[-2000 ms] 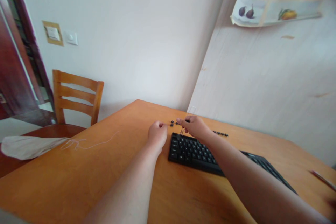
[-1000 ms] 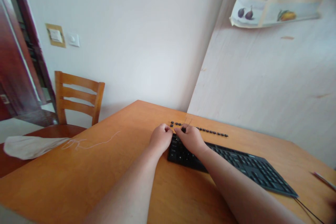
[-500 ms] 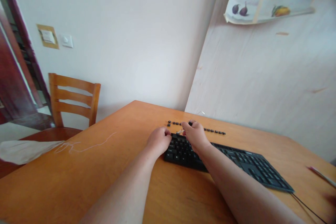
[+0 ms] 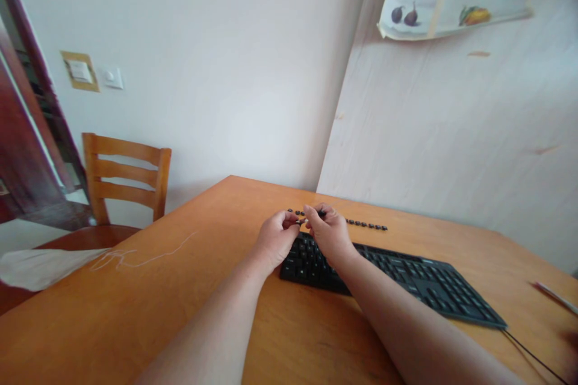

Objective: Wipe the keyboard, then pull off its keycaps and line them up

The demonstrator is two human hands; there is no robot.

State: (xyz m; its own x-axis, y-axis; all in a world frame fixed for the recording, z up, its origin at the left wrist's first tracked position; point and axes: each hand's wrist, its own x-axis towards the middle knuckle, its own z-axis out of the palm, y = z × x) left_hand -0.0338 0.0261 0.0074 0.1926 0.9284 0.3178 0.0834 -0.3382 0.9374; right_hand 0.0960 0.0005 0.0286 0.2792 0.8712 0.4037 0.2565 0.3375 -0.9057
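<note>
Above the upper left corner of the black keyboard (image 4: 406, 274), my two hands meet at the fingertips. My left hand (image 4: 276, 240) pinches a small dark keycap (image 4: 297, 222). In my right hand (image 4: 331, 231) is a keycap puller (image 4: 321, 213), its dark handle between the fingers and its pale wire end reaching the keycap. My fingers hide part of both. Behind the hands, a row of loose black keycaps (image 4: 363, 224) lies on the wooden table (image 4: 217, 289); my right hand covers the row's middle.
The keyboard's cable (image 4: 533, 358) runs off to the lower right. A pen-like stick (image 4: 556, 298) lies near the right edge. At the left, a white bag (image 4: 49, 264) with thin strings hangs over the table edge, beside a wooden chair (image 4: 126, 168). Walls stand behind the table.
My left hand has risen from the keyboard's upper left edge and now holds a keycap. The right hand has shifted slightly left, bringing the puller to the left fingertips. The view has tilted slightly.
</note>
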